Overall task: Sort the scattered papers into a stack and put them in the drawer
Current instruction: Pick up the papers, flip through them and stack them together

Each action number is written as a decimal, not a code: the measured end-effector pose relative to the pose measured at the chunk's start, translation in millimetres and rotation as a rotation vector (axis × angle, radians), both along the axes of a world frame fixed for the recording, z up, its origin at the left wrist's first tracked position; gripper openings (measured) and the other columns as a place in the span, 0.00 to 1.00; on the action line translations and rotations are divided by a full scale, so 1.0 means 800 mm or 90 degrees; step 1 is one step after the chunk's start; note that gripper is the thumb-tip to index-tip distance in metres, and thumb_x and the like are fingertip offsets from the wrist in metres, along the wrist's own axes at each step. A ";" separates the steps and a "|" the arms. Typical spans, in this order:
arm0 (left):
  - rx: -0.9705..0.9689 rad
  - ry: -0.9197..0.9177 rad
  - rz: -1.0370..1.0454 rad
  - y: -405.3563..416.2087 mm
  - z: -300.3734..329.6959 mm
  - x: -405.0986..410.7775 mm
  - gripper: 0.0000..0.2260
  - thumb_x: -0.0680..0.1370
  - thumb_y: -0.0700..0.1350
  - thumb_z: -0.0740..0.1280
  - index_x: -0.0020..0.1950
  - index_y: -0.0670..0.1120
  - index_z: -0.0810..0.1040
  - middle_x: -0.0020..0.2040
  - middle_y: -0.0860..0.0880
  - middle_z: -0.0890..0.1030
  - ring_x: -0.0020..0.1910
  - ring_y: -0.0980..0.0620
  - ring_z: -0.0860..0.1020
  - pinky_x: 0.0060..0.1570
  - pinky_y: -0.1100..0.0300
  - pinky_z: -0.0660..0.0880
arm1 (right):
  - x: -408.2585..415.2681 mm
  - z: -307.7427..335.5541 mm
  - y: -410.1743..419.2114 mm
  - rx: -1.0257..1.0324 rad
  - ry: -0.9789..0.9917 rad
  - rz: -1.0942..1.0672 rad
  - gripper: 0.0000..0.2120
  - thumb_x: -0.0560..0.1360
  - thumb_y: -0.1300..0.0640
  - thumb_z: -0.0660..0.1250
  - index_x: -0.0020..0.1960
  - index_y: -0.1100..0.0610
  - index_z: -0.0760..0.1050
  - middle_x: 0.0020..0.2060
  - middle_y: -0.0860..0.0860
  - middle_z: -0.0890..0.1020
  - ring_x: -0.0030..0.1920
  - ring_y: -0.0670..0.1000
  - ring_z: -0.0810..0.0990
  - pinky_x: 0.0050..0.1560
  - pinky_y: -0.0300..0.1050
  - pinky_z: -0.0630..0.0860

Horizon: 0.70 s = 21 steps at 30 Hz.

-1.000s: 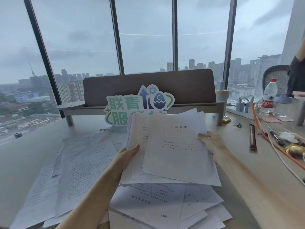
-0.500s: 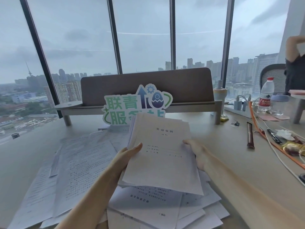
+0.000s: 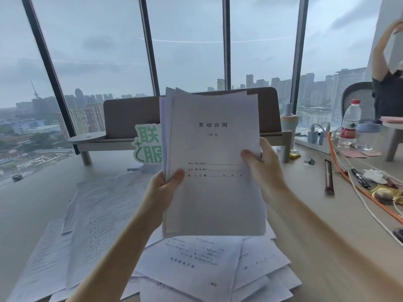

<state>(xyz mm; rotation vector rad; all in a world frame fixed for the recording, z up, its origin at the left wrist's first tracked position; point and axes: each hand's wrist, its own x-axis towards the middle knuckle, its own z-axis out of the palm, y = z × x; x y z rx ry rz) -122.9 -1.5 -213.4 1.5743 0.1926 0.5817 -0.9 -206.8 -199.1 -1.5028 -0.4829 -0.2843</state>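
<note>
Head view: the left hand (image 3: 162, 190) and the right hand (image 3: 265, 165) hold an upright stack of white printed paper sheets (image 3: 214, 162) above the pale wooden counter (image 3: 32, 205). Left grip: thumb on the front sheet, fingers behind the left edge, clamped on the stack. Right grip: thumb on the front, fingers wrapped round the right edge, also clamped on the stack. Loose white printed sheets (image 3: 104, 216) lie scattered on the counter below and to the left. A clear plastic water bottle with red cap and label (image 3: 350, 123) stands upright at the far right; its contents cannot be told. No drawer shows in this view
</note>
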 end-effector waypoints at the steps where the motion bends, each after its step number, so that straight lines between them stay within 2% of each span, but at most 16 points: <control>1: 0.019 -0.028 0.021 -0.003 -0.001 0.001 0.06 0.81 0.46 0.66 0.53 0.46 0.82 0.48 0.45 0.86 0.48 0.43 0.85 0.53 0.42 0.81 | -0.004 0.004 0.001 -0.002 -0.045 -0.016 0.14 0.77 0.62 0.65 0.60 0.48 0.76 0.49 0.44 0.85 0.51 0.48 0.83 0.56 0.49 0.78; 3: 0.032 -0.069 0.046 -0.011 -0.006 0.003 0.06 0.81 0.45 0.65 0.52 0.48 0.82 0.47 0.48 0.87 0.49 0.45 0.84 0.52 0.44 0.81 | -0.014 0.006 0.003 -0.007 -0.122 -0.039 0.15 0.79 0.63 0.63 0.63 0.50 0.73 0.47 0.35 0.83 0.48 0.38 0.81 0.53 0.36 0.76; 5: 0.020 -0.085 0.041 -0.018 -0.015 0.003 0.06 0.82 0.44 0.64 0.53 0.49 0.81 0.48 0.49 0.87 0.50 0.46 0.84 0.51 0.46 0.81 | -0.023 0.000 0.005 -0.034 -0.182 -0.068 0.16 0.81 0.64 0.62 0.67 0.52 0.70 0.42 0.32 0.80 0.40 0.32 0.77 0.43 0.25 0.71; 7: -0.018 -0.080 0.008 -0.022 -0.022 0.002 0.07 0.81 0.45 0.64 0.55 0.48 0.81 0.49 0.48 0.87 0.52 0.44 0.84 0.50 0.48 0.81 | -0.032 -0.009 0.007 -0.064 -0.211 -0.072 0.17 0.82 0.62 0.61 0.70 0.55 0.66 0.47 0.35 0.81 0.41 0.33 0.78 0.43 0.23 0.70; 8: -0.038 -0.073 -0.012 -0.024 -0.023 0.001 0.08 0.81 0.46 0.64 0.54 0.47 0.82 0.49 0.47 0.87 0.52 0.43 0.84 0.48 0.50 0.82 | -0.035 -0.014 0.008 -0.072 -0.208 -0.058 0.20 0.83 0.61 0.61 0.73 0.55 0.64 0.54 0.39 0.81 0.46 0.34 0.80 0.48 0.24 0.70; 10: -0.081 -0.070 -0.060 -0.024 -0.024 -0.002 0.13 0.79 0.51 0.63 0.56 0.47 0.82 0.51 0.47 0.86 0.53 0.44 0.84 0.49 0.52 0.81 | -0.037 -0.019 0.008 -0.081 -0.196 -0.027 0.27 0.82 0.58 0.63 0.78 0.53 0.58 0.67 0.45 0.77 0.61 0.40 0.78 0.60 0.29 0.71; 12: -0.132 -0.082 -0.119 -0.024 -0.020 -0.004 0.21 0.79 0.58 0.56 0.63 0.49 0.79 0.59 0.47 0.84 0.59 0.46 0.82 0.57 0.48 0.77 | -0.036 -0.014 0.006 -0.078 -0.196 -0.022 0.31 0.81 0.53 0.64 0.80 0.48 0.53 0.73 0.46 0.71 0.70 0.45 0.73 0.70 0.43 0.70; 14: -0.162 -0.090 -0.162 -0.023 -0.015 -0.005 0.26 0.80 0.62 0.49 0.69 0.51 0.74 0.64 0.46 0.81 0.64 0.46 0.79 0.62 0.46 0.74 | -0.033 -0.001 0.004 -0.070 -0.205 -0.024 0.34 0.80 0.49 0.64 0.80 0.42 0.50 0.75 0.46 0.69 0.74 0.47 0.68 0.73 0.56 0.66; 16: -0.172 -0.094 -0.171 -0.024 -0.014 -0.005 0.28 0.81 0.63 0.46 0.70 0.51 0.73 0.65 0.46 0.80 0.65 0.45 0.78 0.63 0.45 0.73 | -0.031 0.018 0.002 -0.066 -0.226 -0.022 0.35 0.80 0.48 0.64 0.79 0.39 0.47 0.77 0.44 0.66 0.76 0.47 0.65 0.74 0.60 0.64; 17: -0.174 -0.094 -0.171 -0.024 -0.014 -0.005 0.27 0.81 0.63 0.46 0.70 0.52 0.74 0.65 0.46 0.80 0.65 0.45 0.78 0.63 0.44 0.73 | -0.030 0.029 0.000 -0.060 -0.244 -0.017 0.36 0.80 0.50 0.65 0.80 0.40 0.47 0.78 0.41 0.63 0.77 0.44 0.63 0.76 0.57 0.62; 19: -0.170 -0.095 -0.174 -0.025 -0.014 -0.006 0.26 0.80 0.63 0.48 0.69 0.53 0.74 0.65 0.47 0.81 0.64 0.46 0.79 0.64 0.43 0.73 | -0.027 0.053 -0.003 -0.061 -0.300 -0.025 0.38 0.81 0.57 0.66 0.82 0.46 0.47 0.77 0.32 0.57 0.76 0.33 0.55 0.76 0.39 0.55; 20: -0.166 -0.095 -0.176 -0.024 -0.014 -0.006 0.26 0.79 0.64 0.48 0.68 0.54 0.75 0.64 0.48 0.81 0.64 0.46 0.79 0.63 0.43 0.73 | -0.026 0.066 -0.005 -0.071 -0.338 -0.046 0.38 0.80 0.60 0.66 0.82 0.50 0.48 0.76 0.32 0.56 0.74 0.28 0.53 0.73 0.30 0.52; 21: -0.165 -0.096 -0.178 -0.023 -0.014 -0.007 0.26 0.79 0.64 0.48 0.67 0.55 0.75 0.64 0.48 0.81 0.63 0.46 0.79 0.62 0.44 0.74 | -0.023 0.077 -0.005 -0.083 -0.376 -0.068 0.37 0.80 0.62 0.66 0.82 0.52 0.50 0.77 0.36 0.57 0.74 0.28 0.53 0.71 0.26 0.51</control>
